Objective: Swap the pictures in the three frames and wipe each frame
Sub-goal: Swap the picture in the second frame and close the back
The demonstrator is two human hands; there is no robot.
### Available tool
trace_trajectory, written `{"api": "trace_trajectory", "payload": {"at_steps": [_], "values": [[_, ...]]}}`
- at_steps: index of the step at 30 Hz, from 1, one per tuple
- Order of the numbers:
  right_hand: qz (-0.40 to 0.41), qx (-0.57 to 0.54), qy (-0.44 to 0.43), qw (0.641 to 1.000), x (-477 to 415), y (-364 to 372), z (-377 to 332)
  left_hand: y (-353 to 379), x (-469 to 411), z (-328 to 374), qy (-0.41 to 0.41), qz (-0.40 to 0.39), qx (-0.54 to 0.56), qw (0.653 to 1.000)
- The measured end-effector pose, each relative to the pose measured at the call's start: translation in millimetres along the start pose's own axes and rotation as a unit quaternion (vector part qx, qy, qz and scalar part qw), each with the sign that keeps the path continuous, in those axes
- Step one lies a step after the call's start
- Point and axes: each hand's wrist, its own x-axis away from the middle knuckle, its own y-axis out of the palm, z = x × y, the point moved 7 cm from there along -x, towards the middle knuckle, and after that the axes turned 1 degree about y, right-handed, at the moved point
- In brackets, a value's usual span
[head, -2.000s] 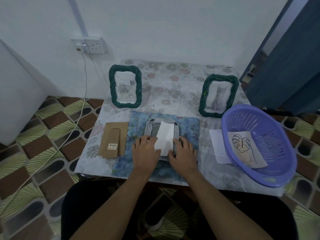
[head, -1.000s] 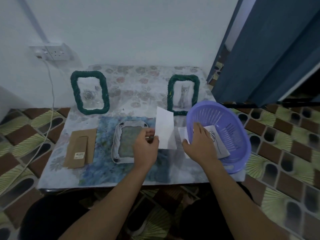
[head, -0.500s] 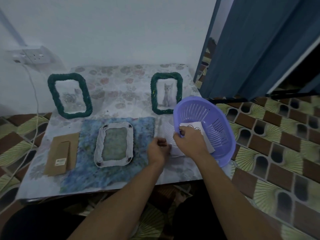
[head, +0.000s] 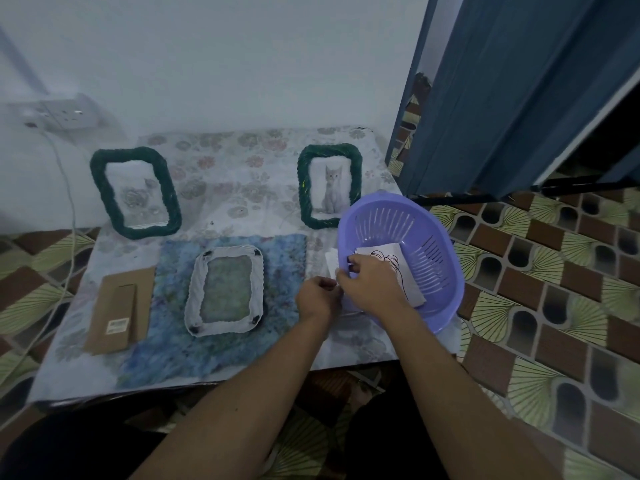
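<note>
White woven-edged picture frame (head: 225, 290), lying face down and open-backed on the mottled blue cloth mat (head: 221, 341) at table centre; its aperture now shows only the mat beneath, where two seconds ago a white sheet lay across it under both hands. That sheet has been carried to the right and appears to be the white paper (head: 331, 263) on the table at the left side of the lilac slotted plastic basket (head: 440, 271). Right hand (head: 372, 287): reached over the basket rim, fingers pinched on the near edge of a white card with a black line drawing (head: 384, 256) lying inside the basket. Left hand (head: 318, 298): curled beside the right, knuckles up; whether it still pinches the white paper cannot be told. Brown cardboard frame backing with easel flap (head: 121, 313): flat on the table left of the mat, unmoved. Two dark green rope-edged frames stand at the rear, the left one (head: 135, 194) with a faint floral picture, the right one (head: 329, 187) with a grey kitten picture. Floral tablecloth (head: 228, 168) beneath all. Judgement: old picture out, replacement being taken up; insertion, backing and wiping remain for this frame.
</note>
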Motion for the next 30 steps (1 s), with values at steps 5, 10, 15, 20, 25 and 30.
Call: {"api": "trace_trajectory", "payload": {"at_steps": [5, 10, 15, 20, 25, 30], "values": [[-0.019, -0.039, 0.018, 0.999, -1, 3, 7, -19, 8, 7, 0.023, 0.019, -0.023, 0.999], [0.011, -0.045, 0.042, 0.998, -11, -6, 22, -26, 31, 43, 0.062, 0.011, 0.058, 0.996], [0.023, 0.029, 0.115, 0.993, -23, -14, 46, -16, 41, 57, 0.090, -0.071, 0.021, 0.993], [-0.061, 0.151, 0.200, 0.966, -36, 3, 79, -12, 40, 56, 0.103, -0.084, -0.046, 0.990], [-0.071, 0.228, 0.167, 0.956, -40, 11, 84, -14, 36, 55, 0.105, -0.086, -0.050, 0.989], [-0.046, 0.218, 0.141, 0.965, -42, 9, 83, -16, 36, 51, 0.102, -0.082, -0.037, 0.991]]}}
